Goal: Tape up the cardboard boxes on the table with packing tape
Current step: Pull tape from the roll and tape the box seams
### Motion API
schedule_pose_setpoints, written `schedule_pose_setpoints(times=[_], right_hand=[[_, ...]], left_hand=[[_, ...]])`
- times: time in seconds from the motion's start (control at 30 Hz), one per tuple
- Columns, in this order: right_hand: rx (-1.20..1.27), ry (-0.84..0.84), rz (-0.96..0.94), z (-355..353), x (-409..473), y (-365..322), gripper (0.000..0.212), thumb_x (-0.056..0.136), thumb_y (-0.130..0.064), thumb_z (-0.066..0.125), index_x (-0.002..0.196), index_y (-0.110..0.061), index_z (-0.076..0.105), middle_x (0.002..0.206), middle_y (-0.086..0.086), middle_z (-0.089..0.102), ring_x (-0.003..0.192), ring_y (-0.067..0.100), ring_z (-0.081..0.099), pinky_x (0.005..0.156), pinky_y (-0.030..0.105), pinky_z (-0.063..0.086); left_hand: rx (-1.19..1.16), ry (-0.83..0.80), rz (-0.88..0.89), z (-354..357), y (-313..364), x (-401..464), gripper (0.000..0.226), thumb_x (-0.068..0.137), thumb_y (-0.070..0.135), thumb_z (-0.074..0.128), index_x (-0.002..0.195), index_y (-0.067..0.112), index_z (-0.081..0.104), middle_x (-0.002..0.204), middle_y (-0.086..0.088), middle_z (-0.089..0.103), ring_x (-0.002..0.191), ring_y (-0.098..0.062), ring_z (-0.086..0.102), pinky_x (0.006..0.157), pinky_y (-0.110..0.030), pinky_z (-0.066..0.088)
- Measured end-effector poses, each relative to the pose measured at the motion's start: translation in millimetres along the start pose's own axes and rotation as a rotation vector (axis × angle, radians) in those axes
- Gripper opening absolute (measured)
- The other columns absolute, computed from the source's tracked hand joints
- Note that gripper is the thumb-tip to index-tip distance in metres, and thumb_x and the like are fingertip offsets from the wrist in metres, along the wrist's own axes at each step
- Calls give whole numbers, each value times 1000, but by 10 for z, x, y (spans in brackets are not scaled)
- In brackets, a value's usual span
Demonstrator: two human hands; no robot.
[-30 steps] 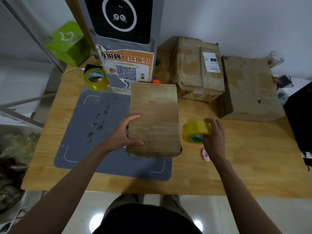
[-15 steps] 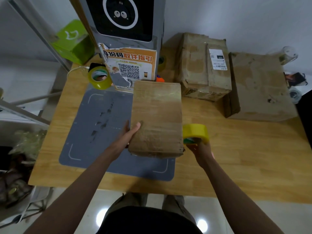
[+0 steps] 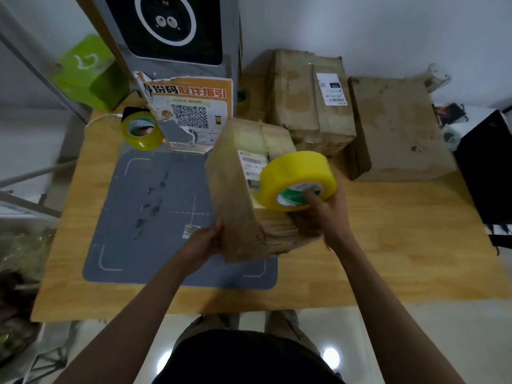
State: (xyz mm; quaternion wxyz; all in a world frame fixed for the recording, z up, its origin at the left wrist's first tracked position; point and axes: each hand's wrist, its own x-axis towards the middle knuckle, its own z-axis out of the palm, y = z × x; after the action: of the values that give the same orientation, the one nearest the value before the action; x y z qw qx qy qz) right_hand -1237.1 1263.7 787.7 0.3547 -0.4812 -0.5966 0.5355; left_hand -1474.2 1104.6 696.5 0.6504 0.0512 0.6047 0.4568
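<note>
head | left grip (image 3: pixel 203 241) clasps tilted box (image 3: pixel 243 195) edge | right grip (image 3: pixel 322 217) holds tape roll (image 3: pixel 297 180)

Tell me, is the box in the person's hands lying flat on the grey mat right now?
No, the box is tipped up on edge, gripped by the left hand and steadied by the right hand, which holds the yellow tape roll.

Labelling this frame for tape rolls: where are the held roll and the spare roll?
held tape roll (image 3: pixel 300 169), head view, yellow outer band.
spare tape roll (image 3: pixel 144 139), head view, its yellow rim.
</note>
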Motion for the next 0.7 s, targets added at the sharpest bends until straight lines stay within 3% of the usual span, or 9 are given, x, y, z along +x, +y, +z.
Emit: schedule_pose_setpoints(times=[0.1, 0.17, 0.23, 0.3, 0.37, 0.43, 0.57, 0.63, 0.7], right_hand=[[-337, -156, -218, 203, -28, -134, 56, 76, -46, 66, 118, -11, 55, 111, 9, 59, 100, 28, 58, 78, 43, 49], [-472, -225, -250, 400, -147, -129, 72, 70, -51, 61, 124, -4, 52, 110, 5, 52, 97, 20, 51, 73, 34, 40], [-467, -272, -228, 561, -276, -99, 81, 71, -53, 60, 133, -4, 47, 112, 5, 56, 96, 17, 52, 72, 30, 36], [-414, -270, -214, 599, -307, -54, 75, 75, -49, 64, 137, -11, 43, 110, 0, 59, 93, 15, 56, 70, 27, 38], [-396, -252, -196, 571, -276, -68, 70, 77, -39, 69, 138, -19, 39, 109, -4, 58, 91, 12, 55, 67, 22, 39], [-415, -262, -197, 560, -270, -102, 72, 77, -33, 70, 140, -12, 40, 109, -4, 56, 89, 7, 52, 64, 11, 36], [-476, -284, -222, 571, -286, -154, 65, 78, -29, 65, 135, -6, 43, 106, 2, 59, 87, 14, 53, 67, 25, 38], [-530, -307, -241, 546, -252, -215, 59, 76, -29, 65, 128, -9, 45, 107, 8, 62, 92, 26, 58, 69, 37, 44], [-516, -279, -280, 463, -213, -343, 46, 73, -20, 67, 115, -10, 50, 100, 6, 62, 87, 23, 58, 66, 36, 45]], left_hand=[[196, 187, 110, -49, -156, 97, 31, 101, 13, 60, 128, 0, 61, 108, -16, 71, 98, -34, 71, 73, -33, 62], [357, 226, 340, -163, -145, 30, 43, 97, 10, 65, 139, 9, 54, 129, -10, 64, 119, -30, 63, 88, -34, 59], [399, 145, 555, -265, -92, -156, 72, 89, 33, 72, 152, 25, 38, 153, 5, 45, 134, -14, 52, 99, -32, 52], [475, 78, 673, -289, -6, -340, 91, 78, 61, 73, 155, 38, 29, 164, 13, 25, 146, -13, 36, 106, -36, 44], [659, 48, 777, -220, 74, -425, 100, 72, 71, 73, 156, 41, 27, 168, 15, 5, 154, -10, 17, 112, -42, 36], [754, 22, 813, -85, 148, -405, 101, 69, 71, 77, 154, 43, 29, 168, 16, -7, 155, -5, 6, 116, -44, 33], [737, 1, 763, 83, 201, -354, 111, 62, 63, 87, 147, 66, 16, 166, 22, -14, 155, -9, 8, 117, -55, 36], [750, 11, 752, 70, 199, -350, 112, 59, 68, 86, 147, 65, 18, 165, 24, -14, 155, -5, 8, 116, -54, 37], [759, 6, 743, 38, 206, -366, 109, 59, 70, 85, 150, 56, 26, 165, 24, -14, 153, 1, 5, 118, -53, 35]])
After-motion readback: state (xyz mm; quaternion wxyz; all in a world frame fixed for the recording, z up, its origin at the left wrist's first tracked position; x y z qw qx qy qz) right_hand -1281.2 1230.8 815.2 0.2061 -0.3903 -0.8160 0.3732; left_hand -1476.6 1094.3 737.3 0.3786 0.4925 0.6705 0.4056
